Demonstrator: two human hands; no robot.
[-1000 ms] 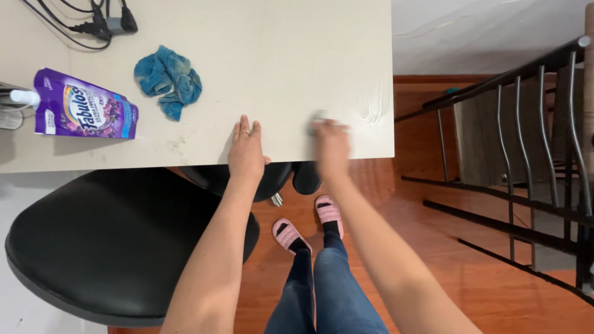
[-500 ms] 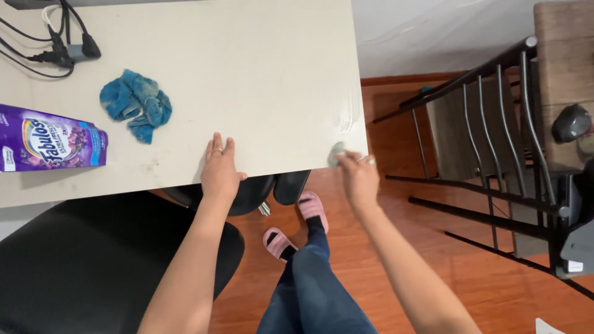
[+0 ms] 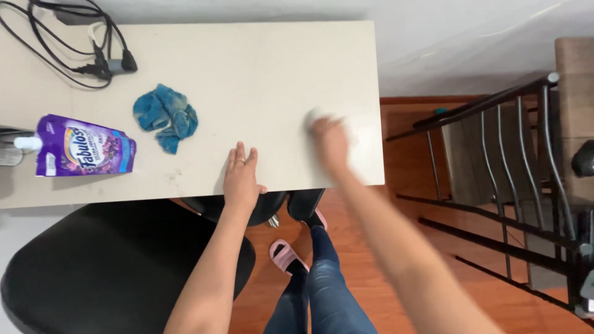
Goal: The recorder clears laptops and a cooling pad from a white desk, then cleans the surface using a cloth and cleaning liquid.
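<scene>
Seen from above, a broad, smooth, off-white rectangular table (image 3: 260,68) filled the upper half of the view, above orange-brown polished wood flooring (image 3: 396,247). A black padded chair seat (image 3: 105,266), rounded and faintly glossy, sat tucked at the table's near edge on the left. A black metal stair railing (image 3: 507,148) with thin bars stood to the right.

Since a moment earlier, the right hand (image 3: 330,141) had moved from the table's near right corner up onto the surface, farther in from the edge. It was blurred with motion. A small pale cloth or sponge (image 3: 314,116) showed at its fingertips, apparently pressed under them; the grip itself could not be made out. The wiping seemed to have shifted to a fresh patch of tabletop.

The left hand (image 3: 240,175) stayed flat on the table near its front edge, fingers together, holding nothing.

A purple flexible cleaner pouch (image 3: 83,153) lay on its side at left. Beside it rested a crumpled blue rag (image 3: 166,117), soft and mottled. Black cables (image 3: 68,43) looped at the far left corner.
</scene>
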